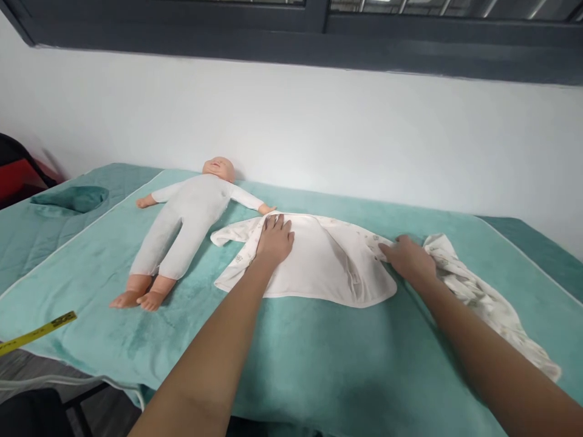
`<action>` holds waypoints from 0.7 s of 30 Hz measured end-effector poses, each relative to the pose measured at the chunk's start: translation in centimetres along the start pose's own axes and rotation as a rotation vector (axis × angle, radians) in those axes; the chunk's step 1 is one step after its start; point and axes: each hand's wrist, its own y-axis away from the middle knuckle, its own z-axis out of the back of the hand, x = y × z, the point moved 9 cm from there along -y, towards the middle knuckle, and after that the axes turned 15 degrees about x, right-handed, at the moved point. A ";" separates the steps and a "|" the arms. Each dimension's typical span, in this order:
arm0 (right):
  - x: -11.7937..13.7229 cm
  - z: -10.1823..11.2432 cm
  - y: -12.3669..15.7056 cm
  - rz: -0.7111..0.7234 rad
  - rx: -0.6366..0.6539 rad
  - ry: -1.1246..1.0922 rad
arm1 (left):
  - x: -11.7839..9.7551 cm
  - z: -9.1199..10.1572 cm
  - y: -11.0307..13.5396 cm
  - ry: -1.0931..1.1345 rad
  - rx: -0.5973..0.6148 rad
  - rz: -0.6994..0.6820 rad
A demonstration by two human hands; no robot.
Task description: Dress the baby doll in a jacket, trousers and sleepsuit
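A white baby top with a small print on its sleeves lies spread open on the green cover. My left hand rests flat on its upper left part, fingers spread. At the other side my right hand pinches the end of the right sleeve, its fingertips partly hidden. To the left, a baby doll in a white body lies on its back, one arm stretched out to the top's upper edge. Just beyond my right hand is a crumpled printed cloth garment, partly behind my forearm.
The green plush cover spreads over the bed or table, against a white wall below a dark window frame. A yellow tape strip lies at the left front edge. A red and black bag stands far left.
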 end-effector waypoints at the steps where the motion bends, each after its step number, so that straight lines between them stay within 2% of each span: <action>1: 0.1 0.1 -0.4 0.022 0.005 -0.012 | 0.0 0.0 0.0 0.000 -0.001 0.001; 3: 0.4 0.8 -1.2 0.070 -0.012 -0.039 | 0.0 0.1 0.1 -0.001 -0.003 0.004; 8: 0.5 3.3 -2.5 0.119 -0.207 -0.082 | 0.0 0.2 0.2 0.000 0.000 0.013; 15: -0.1 1.9 -2.6 0.080 -0.269 -0.083 | 0.1 0.4 0.2 0.010 0.000 0.028; 18: 1.1 1.9 -2.1 0.133 -0.322 -0.071 | 0.1 0.5 0.2 0.012 -0.002 0.029; 21: 2.9 1.8 -1.8 0.245 -0.330 -0.074 | 0.1 0.4 0.1 0.015 0.002 0.030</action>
